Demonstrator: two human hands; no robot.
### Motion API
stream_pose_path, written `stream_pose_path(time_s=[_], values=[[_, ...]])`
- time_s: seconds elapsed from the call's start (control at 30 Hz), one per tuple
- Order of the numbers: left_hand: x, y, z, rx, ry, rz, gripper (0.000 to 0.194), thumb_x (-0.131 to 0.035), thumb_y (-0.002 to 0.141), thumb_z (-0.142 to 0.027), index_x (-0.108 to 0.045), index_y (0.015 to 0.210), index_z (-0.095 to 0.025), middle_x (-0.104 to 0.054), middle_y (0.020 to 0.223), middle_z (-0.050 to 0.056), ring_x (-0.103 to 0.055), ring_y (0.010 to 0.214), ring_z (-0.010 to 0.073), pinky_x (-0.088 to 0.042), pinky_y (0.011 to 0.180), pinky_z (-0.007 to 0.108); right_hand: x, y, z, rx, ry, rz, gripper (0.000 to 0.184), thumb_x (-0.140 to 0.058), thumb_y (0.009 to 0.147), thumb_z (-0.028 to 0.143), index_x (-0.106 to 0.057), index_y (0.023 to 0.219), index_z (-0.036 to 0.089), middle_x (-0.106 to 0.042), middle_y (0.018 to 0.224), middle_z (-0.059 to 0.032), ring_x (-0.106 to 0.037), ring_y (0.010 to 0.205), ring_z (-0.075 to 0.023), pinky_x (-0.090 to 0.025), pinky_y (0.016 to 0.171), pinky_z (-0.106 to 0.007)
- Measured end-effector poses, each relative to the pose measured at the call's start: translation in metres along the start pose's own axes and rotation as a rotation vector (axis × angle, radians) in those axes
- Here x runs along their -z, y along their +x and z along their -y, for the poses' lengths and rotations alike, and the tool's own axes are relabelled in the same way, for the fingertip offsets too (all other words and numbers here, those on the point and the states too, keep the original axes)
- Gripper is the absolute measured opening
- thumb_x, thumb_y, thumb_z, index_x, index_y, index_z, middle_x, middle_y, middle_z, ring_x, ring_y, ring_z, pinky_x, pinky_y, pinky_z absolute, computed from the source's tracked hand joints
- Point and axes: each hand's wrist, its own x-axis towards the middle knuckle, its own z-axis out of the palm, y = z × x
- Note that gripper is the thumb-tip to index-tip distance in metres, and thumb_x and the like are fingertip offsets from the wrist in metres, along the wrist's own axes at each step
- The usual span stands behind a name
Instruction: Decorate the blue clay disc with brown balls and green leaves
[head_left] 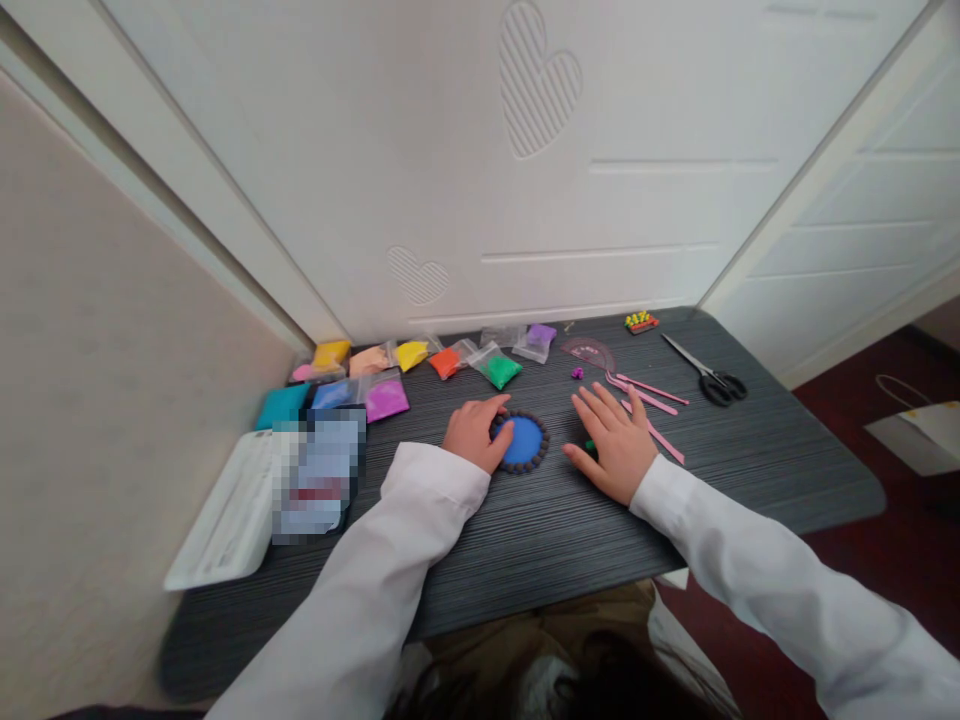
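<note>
My left hand (480, 432) curls at the left rim of a round blue clay disc (523, 440), which has a border of small dark clay balls. Its thumb lies over the blue face and its fingers bend along the far edge. Palm down, my right hand (611, 438) spreads its fingers low over the table. A bit of green clay (590, 446) peeks out beside its thumb; the rest of that piece is hidden under the hand. Just beyond the fingertips sits a small purple clay lump (577, 373).
Bags of coloured clay, such as a green one (502, 370), line the back. Pink tools (664, 440), a protractor (591, 352), scissors (716, 383) and a small yellow-and-red piece (641, 321) lie to the right. A white tray (225, 520) and a blurred item (319, 480) are left on the dark table (510, 560).
</note>
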Motion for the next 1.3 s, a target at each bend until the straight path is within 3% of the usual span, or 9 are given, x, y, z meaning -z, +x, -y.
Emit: stream_pose_path(time_s=[0.13,0.33,0.47,0.67,0.97,1.3], values=[[-0.003,0.001,-0.005,0.051,0.020,-0.036,0.041,-0.045,0.074,-0.030,-0.045,0.114,-0.018,-0.060,0.095,0.004,-0.048,0.091,0.0212,-0.037,0.081,0.037,0.006,0.018,0.006,-0.031,0.043,-0.067,0.050,-0.031,0.081,0.046,-0.045,0.117,0.015,-0.043,0.127,-0.0086,-0.024,0.123,-0.0249,-0.001,0.101,-0.051],[-0.004,0.003,-0.007,0.066,0.012,-0.048,0.049,-0.052,0.068,-0.030,-0.044,0.114,-0.017,-0.059,0.096,0.005,-0.048,0.092,0.0224,-0.038,0.083,0.038,0.004,0.041,0.009,-0.056,0.199,-0.097,0.035,-0.034,0.082,0.037,-0.054,0.106,0.021,-0.054,0.114,-0.0061,-0.039,0.114,-0.0222,-0.006,0.100,-0.050],[0.001,0.003,-0.001,0.086,-0.044,-0.079,0.041,-0.052,0.068,-0.028,-0.050,0.108,-0.017,-0.059,0.093,0.006,-0.049,0.090,0.0210,-0.039,0.082,0.036,0.003,0.028,-0.009,-0.057,0.259,-0.118,0.030,-0.035,0.082,0.032,-0.057,0.100,0.022,-0.059,0.106,-0.0046,-0.049,0.104,-0.0180,-0.013,0.101,-0.045],[0.005,0.003,0.011,0.107,-0.007,-0.161,0.019,-0.055,0.066,-0.031,-0.062,0.080,-0.020,-0.061,0.085,0.004,-0.052,0.086,0.0201,-0.039,0.081,0.035,0.000,-0.009,-0.036,-0.011,0.314,-0.164,0.022,-0.041,0.078,0.025,-0.059,0.090,0.021,-0.063,0.096,-0.0028,-0.055,0.093,-0.0157,-0.020,0.100,-0.041],[0.002,0.003,0.005,0.115,0.100,-0.107,0.021,-0.057,0.064,-0.036,-0.064,0.076,-0.020,-0.061,0.085,0.004,-0.050,0.088,0.0212,-0.038,0.081,0.035,-0.004,-0.012,-0.035,-0.025,0.371,-0.144,0.019,-0.043,0.077,0.023,-0.059,0.087,0.021,-0.063,0.092,-0.0024,-0.055,0.089,-0.0146,-0.027,0.097,-0.038],[0.003,0.004,0.003,0.113,0.166,-0.136,0.018,-0.057,0.064,-0.032,-0.064,0.072,-0.018,-0.061,0.082,0.004,-0.050,0.086,0.0201,-0.039,0.080,0.034,-0.004,-0.013,-0.038,-0.006,0.391,-0.173,0.017,-0.046,0.076,0.021,-0.059,0.087,0.021,-0.063,0.090,-0.0028,-0.056,0.088,-0.0153,-0.031,0.093,-0.039]])
